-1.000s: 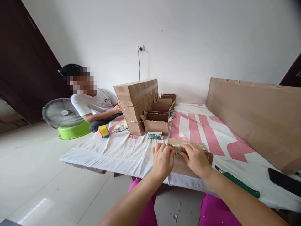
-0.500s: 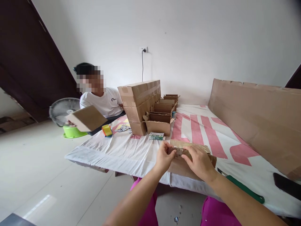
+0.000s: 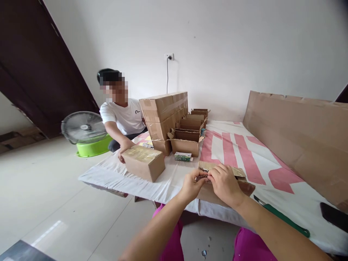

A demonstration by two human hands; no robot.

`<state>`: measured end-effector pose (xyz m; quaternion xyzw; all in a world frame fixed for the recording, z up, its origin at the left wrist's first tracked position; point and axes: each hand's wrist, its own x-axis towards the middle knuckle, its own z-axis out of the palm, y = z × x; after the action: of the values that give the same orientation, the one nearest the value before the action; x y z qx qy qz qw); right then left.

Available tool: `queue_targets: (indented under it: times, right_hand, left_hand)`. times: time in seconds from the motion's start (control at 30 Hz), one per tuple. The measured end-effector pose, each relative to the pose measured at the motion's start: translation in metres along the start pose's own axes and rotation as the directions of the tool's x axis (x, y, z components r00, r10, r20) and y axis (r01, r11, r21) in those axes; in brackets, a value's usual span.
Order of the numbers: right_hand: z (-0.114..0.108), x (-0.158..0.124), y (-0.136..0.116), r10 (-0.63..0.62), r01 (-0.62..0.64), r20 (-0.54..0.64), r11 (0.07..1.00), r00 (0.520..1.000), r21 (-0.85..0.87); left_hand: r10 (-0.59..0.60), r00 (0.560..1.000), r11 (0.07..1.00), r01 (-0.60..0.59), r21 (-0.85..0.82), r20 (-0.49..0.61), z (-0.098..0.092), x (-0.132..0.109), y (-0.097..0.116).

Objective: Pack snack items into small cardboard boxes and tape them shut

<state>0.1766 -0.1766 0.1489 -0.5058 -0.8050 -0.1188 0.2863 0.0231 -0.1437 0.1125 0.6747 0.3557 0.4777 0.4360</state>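
Observation:
At the table's front edge lies a cardboard box [image 3: 217, 195] with a raised flap along its far side. My left hand [image 3: 192, 185] is over its left end, thumb and fingers pinched together at the opening. Beside it, my right hand [image 3: 223, 182] reaches over the box with its fingertips closed and nearly touching the left ones. Whatever lies between the fingertips is too small and covered to name. A little beyond the hands sits a small green-and-white carton [image 3: 182, 157].
A green-handled knife [image 3: 285, 219] and a dark phone [image 3: 335, 214] lie at right. Open boxes [image 3: 185, 148] stand beside stacked closed boxes [image 3: 163, 108]. At left a person [image 3: 122, 117] grips a taped box [image 3: 144, 161]. A large cardboard sheet [image 3: 296, 137] stands behind.
The person at left has brought the taped box from beside the fan onto the table. My right hand has moved closer to my left, fingertips now nearly meeting over the box.

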Motion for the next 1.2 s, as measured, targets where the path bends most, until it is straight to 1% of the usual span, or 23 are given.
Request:
queue_targets:
  times: [0.07, 0.17, 0.27, 0.37, 0.47, 0.57, 0.63, 0.7, 0.77, 0.87, 0.93, 1.0, 1.1, 1.13, 1.2]
  right_hand:
    - [-0.002, -0.001, 0.001, -0.024, 0.024, 0.015, 1.000, 1.000, 0.012]
    - [-0.009, -0.005, 0.003, -0.032, 0.030, 0.059, 0.999, 0.998, 0.043]
    - [-0.016, -0.009, 0.007, 0.050, -0.052, 0.099, 0.999, 0.994, 0.017]
    - [-0.021, -0.011, 0.012, 0.118, -0.121, 0.174, 0.993, 0.978, 0.007]
    - [-0.025, -0.010, 0.016, 0.141, -0.153, 0.232, 0.988, 0.962, 0.032]
    - [-0.028, -0.010, 0.019, 0.164, -0.187, 0.264, 0.980, 0.950, 0.063]
    - [-0.028, -0.010, 0.019, 0.172, -0.206, 0.279, 0.974, 0.945, 0.098]
    - [-0.027, -0.011, 0.020, 0.166, -0.211, 0.279, 0.968, 0.946, 0.140]
    - [-0.026, -0.012, 0.025, 0.163, -0.220, 0.292, 0.959, 0.943, 0.176]
    - [-0.029, -0.014, 0.040, 0.193, -0.278, 0.376, 0.942, 0.906, 0.187]
    - [-0.035, -0.016, 0.053, 0.213, -0.314, 0.432, 0.933, 0.877, 0.178]
    - [-0.043, -0.016, 0.062, 0.226, -0.339, 0.461, 0.924, 0.858, 0.178]
    - [-0.049, -0.015, 0.058, 0.264, -0.383, 0.478, 0.909, 0.838, 0.168]
    - [-0.049, -0.014, 0.052, 0.283, -0.385, 0.463, 0.912, 0.840, 0.140]
    - [-0.044, -0.012, 0.040, 0.314, -0.362, 0.395, 0.931, 0.863, 0.049]
  left_hand:
    - [-0.068, 0.998, 0.996, 0.067, -0.058, -0.015, 0.000, 0.001, 0.000]
    - [-0.126, 0.992, 0.983, 0.125, -0.131, -0.002, 0.000, 0.004, 0.002]
    - [-0.141, 0.990, 0.980, 0.142, -0.141, 0.023, 0.000, 0.006, 0.004]
    - [-0.142, 0.989, 0.984, 0.145, -0.108, 0.034, -0.001, 0.008, 0.004]
    - [-0.148, 0.987, 0.986, 0.152, -0.067, 0.055, -0.004, 0.010, 0.003]
    - [-0.132, 0.984, 0.990, 0.138, -0.041, 0.122, -0.010, 0.011, 0.005]
    - [-0.118, 0.981, 0.993, 0.118, 0.006, 0.157, -0.011, 0.012, 0.009]
    - [-0.136, 0.978, 0.989, 0.124, 0.084, 0.155, -0.009, 0.013, 0.011]
    - [-0.176, 0.974, 0.977, 0.156, 0.143, 0.143, -0.004, 0.016, 0.011]
    - [-0.201, 0.972, 0.970, 0.181, 0.161, 0.119, 0.002, 0.021, 0.007]
    - [-0.205, 0.973, 0.971, 0.190, 0.146, 0.101, 0.003, 0.024, 0.004]
    - [-0.217, 0.970, 0.972, 0.205, 0.112, 0.110, 0.003, 0.027, 0.001]
    - [-0.222, 0.966, 0.974, 0.213, 0.080, 0.129, 0.004, 0.029, 0.001]
    - [-0.222, 0.967, 0.974, 0.213, 0.078, 0.127, 0.004, 0.029, 0.001]
    - [-0.219, 0.969, 0.974, 0.211, 0.077, 0.114, 0.004, 0.028, 0.002]
